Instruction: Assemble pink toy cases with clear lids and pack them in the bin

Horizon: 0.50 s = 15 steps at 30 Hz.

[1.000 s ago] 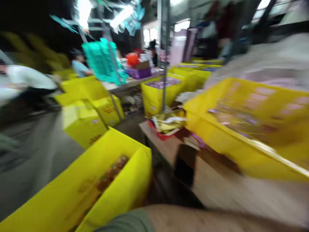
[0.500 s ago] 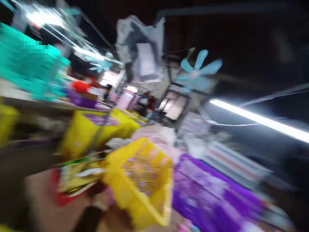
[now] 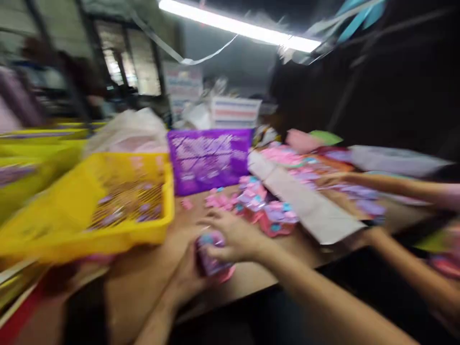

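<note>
Bright above us, a fluorescent tube [image 3: 239, 25] slants across a dim room, with a blue fan [image 3: 361, 21] at the upper right and windows [image 3: 125, 62] at the upper left. Below it our brown bench [image 3: 140, 282] carries a crowd of things, many blurred.

Near its front edge we hold a pink and lilac container [image 3: 212, 256] between both hands. Our left hand [image 3: 190, 270] is closed around its left side and lower part; our right hand [image 3: 235, 235] grips it from the right, thumb across it and fingers over the top. Blue shows on its top, but blur hides what the container holds.

Just beyond our right hand sit filled tubs [image 3: 278, 219] in pink, lilac and blue, with loose pink pieces [image 3: 221, 200] beside them. Behind these a purple printed packet [image 3: 212, 160] stands upright. To our left is a yellow crate [image 3: 104, 239] with small lilac items on its slatted bottom, a whitish plastic bag [image 3: 131, 127] behind it and yellow boxes [image 3: 46, 153] farther left.

On our right a long pale board [image 3: 309, 203] lies slantwise, and past it a co-worker's hand [image 3: 332, 179] reaches over more pink and lilac pieces [image 3: 359, 194].
</note>
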Available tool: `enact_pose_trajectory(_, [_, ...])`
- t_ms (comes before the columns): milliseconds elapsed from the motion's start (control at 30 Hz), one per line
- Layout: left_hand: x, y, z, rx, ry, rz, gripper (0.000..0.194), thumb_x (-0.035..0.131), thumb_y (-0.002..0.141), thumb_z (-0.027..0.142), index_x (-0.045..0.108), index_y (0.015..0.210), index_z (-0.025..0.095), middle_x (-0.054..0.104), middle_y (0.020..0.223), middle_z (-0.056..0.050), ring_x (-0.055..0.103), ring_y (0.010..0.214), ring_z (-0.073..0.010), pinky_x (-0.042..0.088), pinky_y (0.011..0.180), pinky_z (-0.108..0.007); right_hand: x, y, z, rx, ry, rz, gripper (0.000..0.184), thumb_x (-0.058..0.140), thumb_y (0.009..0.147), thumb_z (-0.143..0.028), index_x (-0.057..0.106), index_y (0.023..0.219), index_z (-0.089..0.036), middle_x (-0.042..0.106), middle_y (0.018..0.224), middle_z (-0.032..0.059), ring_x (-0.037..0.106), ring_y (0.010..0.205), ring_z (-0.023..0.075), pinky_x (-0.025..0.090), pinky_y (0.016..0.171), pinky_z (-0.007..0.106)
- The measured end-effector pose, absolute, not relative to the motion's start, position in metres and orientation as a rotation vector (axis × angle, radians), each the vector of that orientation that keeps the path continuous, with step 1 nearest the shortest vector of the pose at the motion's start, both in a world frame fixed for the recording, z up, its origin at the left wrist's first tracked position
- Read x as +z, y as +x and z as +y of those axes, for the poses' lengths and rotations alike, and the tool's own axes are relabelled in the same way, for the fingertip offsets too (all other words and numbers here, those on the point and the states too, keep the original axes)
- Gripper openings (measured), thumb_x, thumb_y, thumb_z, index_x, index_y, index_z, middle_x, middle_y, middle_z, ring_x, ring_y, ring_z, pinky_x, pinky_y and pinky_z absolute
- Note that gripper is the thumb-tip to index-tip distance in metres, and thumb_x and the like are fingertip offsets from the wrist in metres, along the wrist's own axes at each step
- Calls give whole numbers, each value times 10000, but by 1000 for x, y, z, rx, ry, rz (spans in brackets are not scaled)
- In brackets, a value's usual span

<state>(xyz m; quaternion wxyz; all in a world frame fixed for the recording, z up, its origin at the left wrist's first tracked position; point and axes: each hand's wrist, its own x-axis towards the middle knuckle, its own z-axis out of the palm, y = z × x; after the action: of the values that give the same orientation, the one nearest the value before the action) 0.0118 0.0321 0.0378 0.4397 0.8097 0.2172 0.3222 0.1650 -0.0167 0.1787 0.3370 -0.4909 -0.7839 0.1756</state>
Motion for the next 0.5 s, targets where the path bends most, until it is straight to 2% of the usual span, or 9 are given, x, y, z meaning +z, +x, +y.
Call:
enact_pose_trajectory(67, [21, -18, 32, 830, 1880, 651, 1104, 997, 754, 555, 370, 1632, 319, 624, 1530, -103, 680, 1360, -367, 612, 1161, -566, 156, 188, -9, 507, -1275, -2039, 563, 749, 793, -297, 774, 1355, -270, 683, 1445, 138, 616, 1397, 408, 462, 1255, 650])
enact_pose_trajectory(100, [16, -22, 33, 851, 1838, 667, 1170, 1033, 694, 550, 370, 1621, 287, 620, 1539, -117, 661, 1393, -382, 575, 1207, -573, 148, 197, -7, 488, -1274, -2037, 574, 715, 823, -269, 741, 1396, -271, 659, 1469, 140, 598, 1422, 396, 451, 1260, 649])
enact_pose_trajectory(200, [11, -17, 37, 912, 1856, 664, 1152, 1049, 679, 593, 432, 1583, 235, 612, 1547, -150, 614, 1445, -389, 478, 1287, -589, 137, 210, -10, 396, -1289, -1982, 465, 621, 958, -262, 694, 1416, -299, 679, 1414, 104, 651, 1340, 334, 531, 1170, 579])
enact_pose_trajectory(333, [8, -13, 43, 1010, 1916, 643, 1152, 1059, 667, 610, 455, 1560, 204, 625, 1508, -172, 629, 1410, -396, 500, 1249, -581, 137, 196, -11, 297, -1347, -1961, 320, 524, 1106, -350, 739, 1340, -306, 745, 1308, 83, 715, 1192, 304, 575, 1079, 537])
enact_pose_trajectory(500, [1, -14, 46, 1079, 1978, 575, 1120, 1057, 702, 510, 417, 1570, 208, 578, 1571, -188, 595, 1471, -396, 499, 1264, -572, 136, 174, 2, 131, -1396, -2130, 381, 552, 1095, -384, 723, 1420, -283, 736, 1391, 118, 688, 1327, 351, 560, 1160, 584])
